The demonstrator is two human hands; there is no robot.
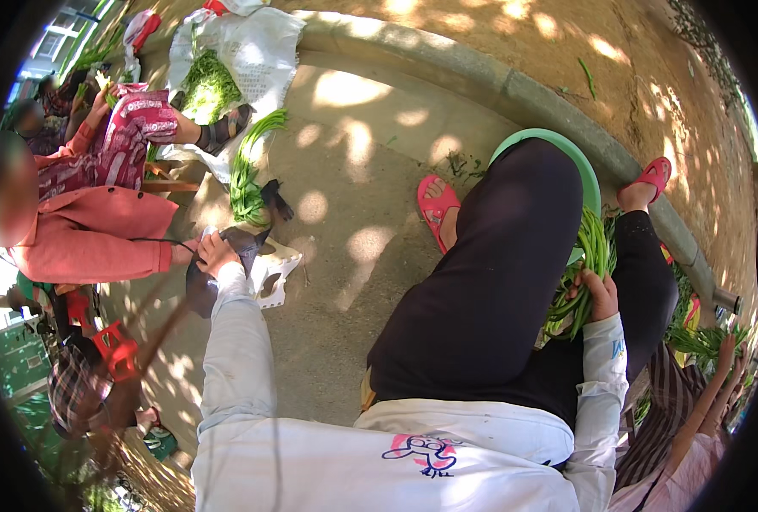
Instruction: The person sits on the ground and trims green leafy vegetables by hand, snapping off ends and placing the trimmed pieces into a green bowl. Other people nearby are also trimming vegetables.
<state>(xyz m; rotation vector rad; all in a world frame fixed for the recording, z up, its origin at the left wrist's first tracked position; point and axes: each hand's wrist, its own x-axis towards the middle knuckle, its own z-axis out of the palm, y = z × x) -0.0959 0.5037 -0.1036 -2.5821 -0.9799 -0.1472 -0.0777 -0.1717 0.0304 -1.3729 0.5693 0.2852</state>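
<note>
My left hand reaches out to the left, its fingers bent over a dark plastic bag and against a small pale object. Whether the fingers grip either one is unclear. The bag lies on a white plastic stool. In my right hand is a bunch of long, thin green vegetable stems, held between my legs. Behind my raised knee shows the rim of a light green plastic basin; its inside is mostly hidden.
A seated person in a coral jacket is close on the left, a forearm by the bag. Beyond lie a tied green bundle and cut greens on a white woven sack. A concrete kerb curves past. Another person handles greens at right.
</note>
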